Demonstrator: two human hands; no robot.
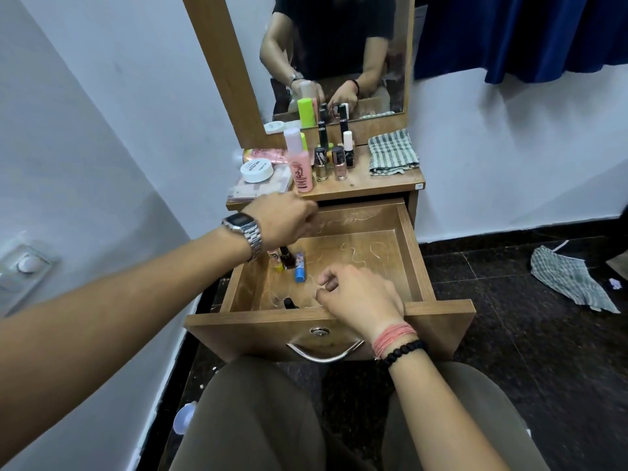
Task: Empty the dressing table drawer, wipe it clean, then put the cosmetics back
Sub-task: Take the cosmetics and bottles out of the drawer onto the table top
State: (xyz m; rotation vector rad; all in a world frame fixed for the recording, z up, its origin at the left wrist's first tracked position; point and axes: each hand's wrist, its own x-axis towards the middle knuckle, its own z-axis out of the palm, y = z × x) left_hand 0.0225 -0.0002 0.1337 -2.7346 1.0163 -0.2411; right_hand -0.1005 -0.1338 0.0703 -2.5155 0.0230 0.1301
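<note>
Standing pulled out below the tabletop (373,183), the wooden drawer (401,253) fills the middle of the head view, its floor marked with pale wavy streaks and a few loose strands. Little is left inside: at about 9 o'clock on the drawer floor a dark bottle (287,258) stands beside a blue tube (299,268) lying flat, with a yellow and pink item (277,261) partly hidden just left of the bottle. A black cap (290,303) shows at 7 o'clock, close against the front panel. The front panel carries a metal handle (323,355) and a small round lock (319,331).

The left hand (282,220), with a metal watch (244,232) on the wrist, hangs over the drawer's 10 o'clock corner. Its fingers are curled downward, and whether they hold anything cannot be told, since they are blurred and turned away.

The right hand (360,297), with pink threads and a black bead bracelet (404,350) on the wrist, sits over the front edge at 6 o'clock. Its fingers are loosely curled and seem to hold nothing; the thumb and forefinger are close together.

On the tabletop, at 12 o'clock from the drawer, stand a pink bottle (300,164), several small nail polish bottles (334,161), a white jar (256,171) and a folded checked cloth (390,153). A mirror (339,56) rises behind them. Another checked cloth (571,278) lies on the dark floor at 3 o'clock.
</note>
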